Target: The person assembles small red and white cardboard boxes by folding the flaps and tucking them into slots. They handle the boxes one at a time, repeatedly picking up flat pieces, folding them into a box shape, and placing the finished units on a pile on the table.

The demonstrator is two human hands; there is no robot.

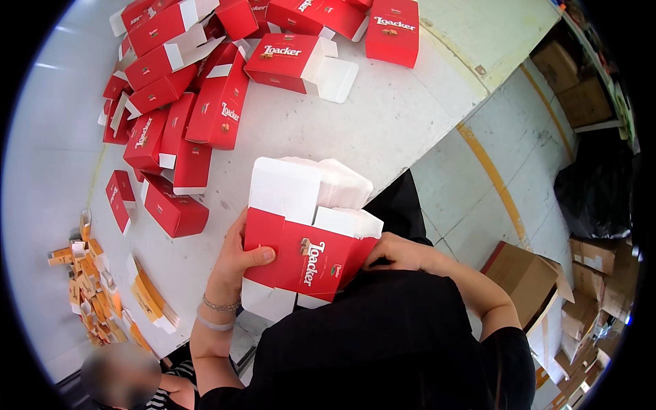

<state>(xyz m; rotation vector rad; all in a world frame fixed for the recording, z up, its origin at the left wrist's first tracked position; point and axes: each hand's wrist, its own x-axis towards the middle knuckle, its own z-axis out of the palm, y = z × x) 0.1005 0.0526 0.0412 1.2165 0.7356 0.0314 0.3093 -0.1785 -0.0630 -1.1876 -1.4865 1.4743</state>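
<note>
At the near edge of the desk (301, 130), a stack (301, 253) of flat red-and-white cartons is held, tilted, in front of the wearer. Its left side is gripped by the left hand (246, 254), the thumb pressed on the red face and the other fingers mostly hidden behind. Its right edge is met by the right hand (396, 251); the fingers there are curled, but whether they are closed on the stack cannot be told. Main risk, as judged: slip between layers. The white flaps (345, 183) are fanned unevenly at the top, so single cartons could be shed if the left grip were eased or the right edge pushed askew; a drop to the floor (444, 198) is considered possible. Flaps could also be creased by too hard a squeeze. Lesser risk: the pile (219, 113) of red boxes is loosely heaped, and a slide could be caused by a knock. Containers: the pile is made up of formed boxes, several with end flaps out. In the open box (280, 61) at its right, the white flaps are spread; no contents can be made out. Orange cartons (89, 287) are heaped at far left, contents not visible. By the right elbow, a brown carton (519, 273) is seen, its inside hidden; the black bag (594, 184) beyond cannot be seen into.
</note>
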